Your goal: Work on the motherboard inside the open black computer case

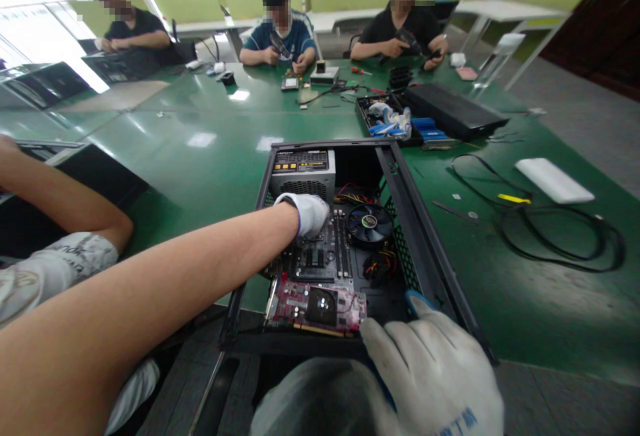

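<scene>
An opened black computer case (417, 219) lies on its side in front of me. In a white glove, my left hand (309, 215) reaches into it, fingers closed beside the power supply (305, 173) and over the motherboard (320, 259); whatever it pinches is hidden. At the near right corner, my gloved right hand (435, 363) is wrapped over the case rim. Its nearest fingertip is at the right end of a red graphics card (320, 304), which lies along the near side with its gold contact edge towards me. A round CPU fan (370, 224) sits right of the memory slots.
Right of the case lie a coiled black cable (565, 256) and a white block (554, 181). Beyond it stands a parts tray (390, 123) with gloves. A co-worker's arm (65, 189) is close at left. Several people sit across the green table (200, 119).
</scene>
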